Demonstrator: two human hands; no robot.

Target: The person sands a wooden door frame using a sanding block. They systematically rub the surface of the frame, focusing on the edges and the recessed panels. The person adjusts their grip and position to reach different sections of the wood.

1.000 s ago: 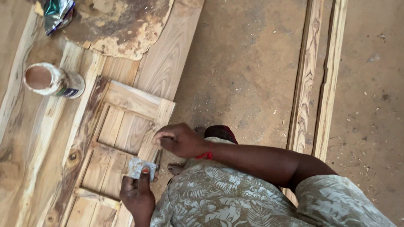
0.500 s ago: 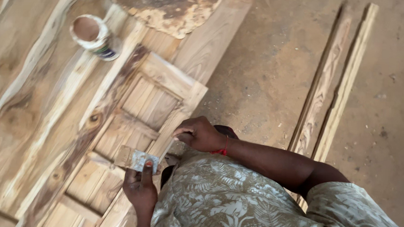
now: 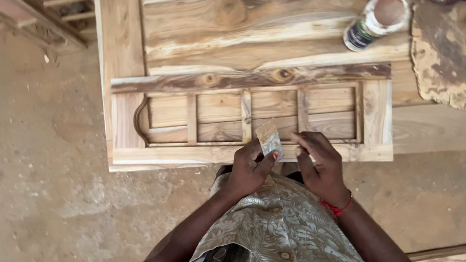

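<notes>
My left hand (image 3: 249,169) grips a small flat scraper blade (image 3: 269,139) smeared with brown filler, holding it upright over the near rail of a wooden panelled frame (image 3: 172,82). My right hand (image 3: 319,165) rests on that near rail just right of the blade, fingers curled, a red thread on its wrist. The frame has several rectangular openings and lies flat on a wide wooden slab (image 3: 238,25).
A tin of brown filler (image 3: 376,15) stands on the slab at the top right. A rough stained board piece (image 3: 452,49) lies at the far right. Wooden slats (image 3: 43,1) are at the top left, sandy floor (image 3: 39,179) at the left.
The view has swung round, so the frame now lies across the picture and the tin has shifted to the top right. Both hands stay at the frame's near rail, the left still holding the blade.
</notes>
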